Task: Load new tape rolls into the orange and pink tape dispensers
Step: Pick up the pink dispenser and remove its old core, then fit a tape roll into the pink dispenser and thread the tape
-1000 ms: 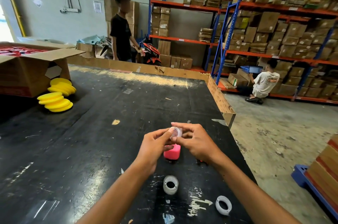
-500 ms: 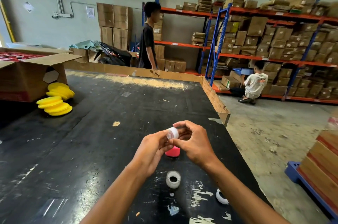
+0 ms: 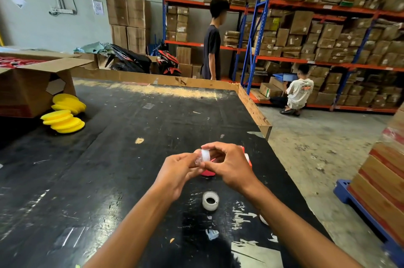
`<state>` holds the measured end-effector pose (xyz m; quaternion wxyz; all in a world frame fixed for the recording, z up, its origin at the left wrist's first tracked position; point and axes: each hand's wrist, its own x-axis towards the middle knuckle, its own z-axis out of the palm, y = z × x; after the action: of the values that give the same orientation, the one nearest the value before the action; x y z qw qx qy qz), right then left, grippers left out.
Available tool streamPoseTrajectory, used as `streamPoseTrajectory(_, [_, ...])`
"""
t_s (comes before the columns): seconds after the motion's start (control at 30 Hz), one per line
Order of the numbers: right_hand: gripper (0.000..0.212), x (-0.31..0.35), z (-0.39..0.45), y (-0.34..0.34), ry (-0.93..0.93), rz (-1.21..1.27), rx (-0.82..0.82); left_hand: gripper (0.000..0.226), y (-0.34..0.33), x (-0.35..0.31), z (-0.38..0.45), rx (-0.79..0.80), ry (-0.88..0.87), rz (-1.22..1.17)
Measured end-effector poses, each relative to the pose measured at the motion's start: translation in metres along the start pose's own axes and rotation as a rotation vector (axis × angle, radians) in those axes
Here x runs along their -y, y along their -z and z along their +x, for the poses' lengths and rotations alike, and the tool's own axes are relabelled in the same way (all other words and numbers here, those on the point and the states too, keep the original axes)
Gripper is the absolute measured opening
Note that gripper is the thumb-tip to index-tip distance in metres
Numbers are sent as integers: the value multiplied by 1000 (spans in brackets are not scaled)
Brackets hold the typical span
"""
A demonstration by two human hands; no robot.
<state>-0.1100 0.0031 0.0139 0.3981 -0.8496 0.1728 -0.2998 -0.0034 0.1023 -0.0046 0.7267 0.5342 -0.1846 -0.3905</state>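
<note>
Matt black counter [image 3: 91, 169], scuffed and scratched, patched with worn white paint and bits of clear tape; raw wood along its edge [image 3: 253, 108]. Translucent, glossy plastic tape roll [image 3: 210, 200] standing on it. White, matt-looking small roll [image 3: 205, 155] pinched between bare fingers. Glossy pink plastic dispenser [image 3: 207, 172] behind. Soft yellow foam pads [image 3: 63, 118]. Brown corrugated cardboard box [image 3: 32, 84]. Rough, stained concrete floor [image 3: 317, 147].

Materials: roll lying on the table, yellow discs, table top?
Translucent whitish tape roll: looks like clear plastic film, glossy, hollow core. Stacked yellow round pads: probably foam, matte, soft edges. Black table top: seems a painted or laminated board, scuffed, raw wood rim.
</note>
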Motion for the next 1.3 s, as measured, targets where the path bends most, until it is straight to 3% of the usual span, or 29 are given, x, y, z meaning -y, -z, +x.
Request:
streamPoseTrajectory(0.3, [36,-10,-8,10,-94,37,58,11,4,8,-3,10,6,2])
streamPoseTrajectory(0.57, [31,-35,-33,26,-201,-623,547,12,19,19,-1,20,49,45])
streamPoseTrajectory(0.7, [31,-42,-42,18,-265,-639,602,10,19,26,-3,35,52,34])
streamPoseTrajectory(0.83, [26,-36,-35,19,-292,-588,538,7,22,27,-4,31,28,29])
streamPoseTrajectory(0.9, [37,-32,-29,12,-247,-609,483,7,27,27,-5,26,17,39])
streamPoseTrajectory(1.0, [59,-30,-24,-8,-228,-703,531,7,35,27,-6,20,4,54])
streamPoseTrajectory(1.1, [47,-36,-22,-22,-207,-746,520,8,43,26,-10,35,6,55])
streamPoseTrajectory(1.17, [41,-40,-19,-23,-203,-642,461,10,47,25,-13,38,3,50])
streamPoseTrajectory(1.3, [37,-29,-14,-14,-188,-116,259,13,54,23,-14,3,-19,33])
